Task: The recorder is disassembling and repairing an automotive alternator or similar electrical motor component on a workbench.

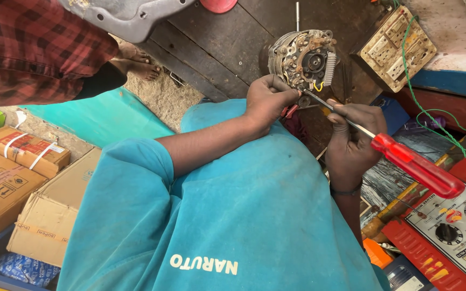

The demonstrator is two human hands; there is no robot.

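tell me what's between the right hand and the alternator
In the head view, the metal shaft of the red-handled screwdriver spans it, from the right hand to the alternator.

I am steadying a round, grimy alternator (302,58), open end facing me, on the dark wooden bench while a red-handled screwdriver (400,156) is probing its lower edge.

teal, red and rust at the bench

the screwdriver (413,164) has a clear red handle; the alternator (302,58) is grey metal spotted with rust (one small yellow wire loop on it); the shirt (233,226) is teal, a neighbour's shirt (28,48) red-and-black checked, the cardboard boxes (22,178) brown, the wire (432,108) green.
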